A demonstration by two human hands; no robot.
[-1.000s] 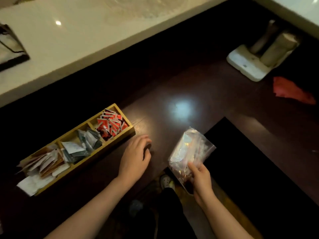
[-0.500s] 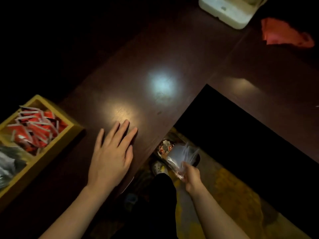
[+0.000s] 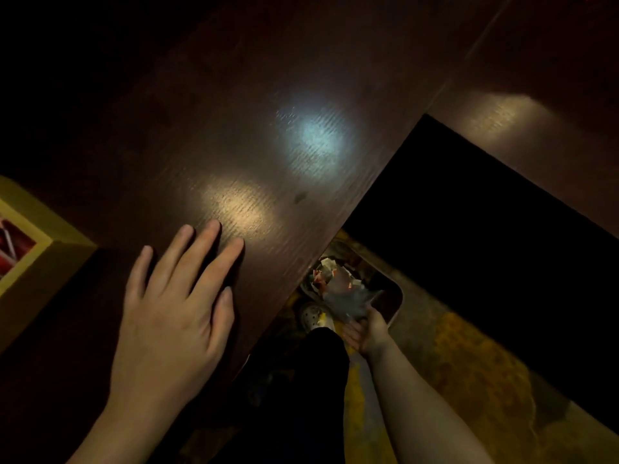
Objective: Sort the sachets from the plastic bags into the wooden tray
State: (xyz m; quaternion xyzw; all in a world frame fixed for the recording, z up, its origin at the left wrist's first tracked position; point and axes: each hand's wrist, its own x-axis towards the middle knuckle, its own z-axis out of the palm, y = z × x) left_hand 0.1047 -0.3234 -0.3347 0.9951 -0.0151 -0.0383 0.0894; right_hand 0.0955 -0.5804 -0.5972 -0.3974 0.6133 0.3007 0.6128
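A dim room, and a dark wood-grain counter (image 3: pixel 261 135) with 2 soft patches of reflected light fills most of the view; its near right edge drops away to a yellowish patterned floor (image 3: pixel 469 380). At the far left edge, only the corner of the wooden tray (image 3: pixel 43 259) shows, with red sachets (image 3: pixel 13 239) in the 1 compartment that can be seen.

The left hand (image 3: pixel 174 309) lies flat on the counter, fingers straight and slightly spread, holding nothing. The right hand (image 3: pixel 368 329) is down below the counter edge, fingers closed on the near end of a clear plastic bag (image 3: pixel 348 296) that hangs over a bin (image 3: pixel 392 296) on the floor, where crumpled wrappers (image 3: pixel 325 272) already lie. Whether any sachets remain in the bag cannot be told; it looks limp and see-through.

The bag is likely almost weightless, soft and slick, so it will crumple rather than resist, and a pinch at 1 edge or corner is enough to carry it. It could cling to the fingers when let go. The sachets should be light, thin and fairly stiff at their sealed edges; they are best taken by an edge between thumb and forefinger, a few at a time, since a loose stack would slide apart.
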